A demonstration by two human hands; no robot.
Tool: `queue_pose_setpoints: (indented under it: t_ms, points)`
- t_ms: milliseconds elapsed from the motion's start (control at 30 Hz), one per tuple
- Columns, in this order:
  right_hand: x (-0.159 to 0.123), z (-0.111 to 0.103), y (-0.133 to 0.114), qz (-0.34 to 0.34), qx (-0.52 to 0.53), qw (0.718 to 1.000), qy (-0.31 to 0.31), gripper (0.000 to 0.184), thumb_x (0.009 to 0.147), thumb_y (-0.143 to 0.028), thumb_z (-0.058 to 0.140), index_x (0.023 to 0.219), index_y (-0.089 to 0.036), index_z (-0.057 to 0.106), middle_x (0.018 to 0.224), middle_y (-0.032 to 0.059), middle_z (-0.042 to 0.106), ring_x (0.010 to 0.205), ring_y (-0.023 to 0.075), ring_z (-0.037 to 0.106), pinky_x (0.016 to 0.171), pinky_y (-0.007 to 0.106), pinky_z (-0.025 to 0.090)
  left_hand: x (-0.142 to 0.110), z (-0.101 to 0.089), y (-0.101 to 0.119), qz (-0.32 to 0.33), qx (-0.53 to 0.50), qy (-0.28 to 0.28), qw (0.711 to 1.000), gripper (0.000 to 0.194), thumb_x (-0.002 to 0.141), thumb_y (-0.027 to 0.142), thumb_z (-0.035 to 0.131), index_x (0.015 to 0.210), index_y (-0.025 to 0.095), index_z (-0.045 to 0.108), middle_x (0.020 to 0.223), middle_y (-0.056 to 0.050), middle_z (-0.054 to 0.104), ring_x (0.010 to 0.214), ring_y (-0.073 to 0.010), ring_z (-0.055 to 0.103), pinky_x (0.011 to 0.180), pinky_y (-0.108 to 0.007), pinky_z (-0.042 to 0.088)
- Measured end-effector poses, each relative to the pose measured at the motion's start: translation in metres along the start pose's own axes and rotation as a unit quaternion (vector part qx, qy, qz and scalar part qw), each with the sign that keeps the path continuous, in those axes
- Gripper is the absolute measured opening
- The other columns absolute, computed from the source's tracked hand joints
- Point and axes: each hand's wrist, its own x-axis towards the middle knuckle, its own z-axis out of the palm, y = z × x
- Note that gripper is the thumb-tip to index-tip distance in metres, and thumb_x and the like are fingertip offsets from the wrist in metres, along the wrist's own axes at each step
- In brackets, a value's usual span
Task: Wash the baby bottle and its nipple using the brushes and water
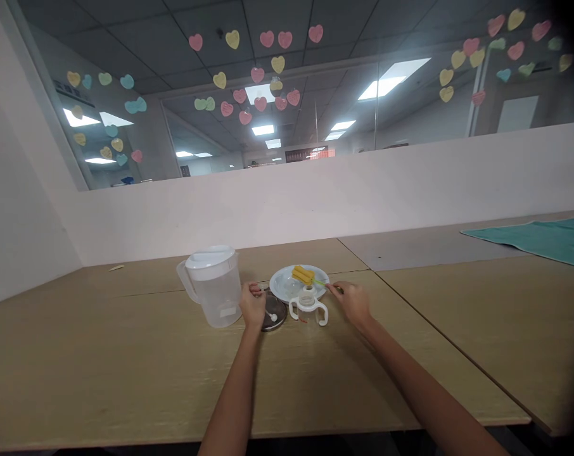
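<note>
A clear plastic pitcher (213,285) with a white lid stands on the wooden table (125,354). Beside it, my left hand (252,307) is curled, fingers closed at the edge of a small dark round lid (275,315) with a white knob. A clear two-handled baby cup (308,305) stands in front of a white plate (280,285). On the plate lies a brush with a yellow sponge head (303,275). My right hand (352,301) pinches the brush's thin green handle at the plate's right rim.
A teal cloth (538,238) lies on the adjoining table at far right. A low white partition (315,196) runs behind the tables, with glass and heart stickers above. A small pale stick (116,268) lies at the back left.
</note>
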Motion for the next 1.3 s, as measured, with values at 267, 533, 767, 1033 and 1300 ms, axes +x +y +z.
queue_pose_setpoints:
  t_ms: [267,533,767,1033,1300]
  points:
    - [0.000,0.000,-0.001,0.027,-0.012,0.999,-0.018,0.048,0.090,-0.049,0.035,0.082,-0.019,0.071,0.083,0.0066,0.071,0.070,0.0178,0.064,0.054,0.025,0.032,-0.010,0.001,0.008,0.038,0.163,-0.106,0.980,0.020,0.073,0.014,0.054,0.092,0.018,0.059,0.085,-0.005,0.063,0.086,-0.0178,0.059,0.078,-0.028,0.042]
    - [-0.001,0.007,0.007,0.012,-0.002,1.000,0.026,0.054,0.092,-0.049,0.027,0.086,-0.017,0.069,0.085,0.0090,0.070,0.068,0.0165,0.063,0.055,0.025,0.035,0.011,0.033,0.046,0.101,0.228,-0.221,0.943,0.023,0.078,0.023,0.052,0.098,0.018,0.063,0.102,-0.007,0.066,0.099,-0.0190,0.057,0.087,-0.027,0.039]
    - [-0.002,0.008,0.008,-0.038,0.018,0.997,0.057,0.053,0.093,-0.047,0.027,0.083,-0.016,0.068,0.082,0.0092,0.070,0.069,0.0177,0.064,0.058,0.025,0.040,0.024,0.067,0.050,0.092,0.274,-0.315,0.904,0.039,0.068,0.040,0.065,0.101,0.019,0.062,0.101,-0.013,0.066,0.099,-0.0280,0.059,0.084,-0.036,0.042]
    - [-0.005,0.009,0.008,-0.047,0.019,0.997,0.061,0.051,0.093,-0.047,0.028,0.082,-0.016,0.067,0.081,0.0081,0.070,0.068,0.0171,0.065,0.058,0.025,0.041,0.027,0.065,0.051,0.137,0.265,-0.328,0.896,0.042,0.071,0.015,0.060,0.112,0.018,0.054,0.102,-0.012,0.064,0.095,-0.0241,0.060,0.080,-0.032,0.043]
    - [-0.005,0.006,0.005,-0.066,0.004,0.993,0.095,0.046,0.093,-0.043,0.031,0.082,-0.017,0.068,0.078,0.0062,0.070,0.064,0.0141,0.063,0.053,0.023,0.037,0.036,0.035,0.065,0.232,0.211,-0.318,0.895,0.047,0.075,0.011,0.052,0.121,0.023,0.050,0.090,-0.005,0.065,0.100,-0.0230,0.053,0.091,-0.035,0.033]
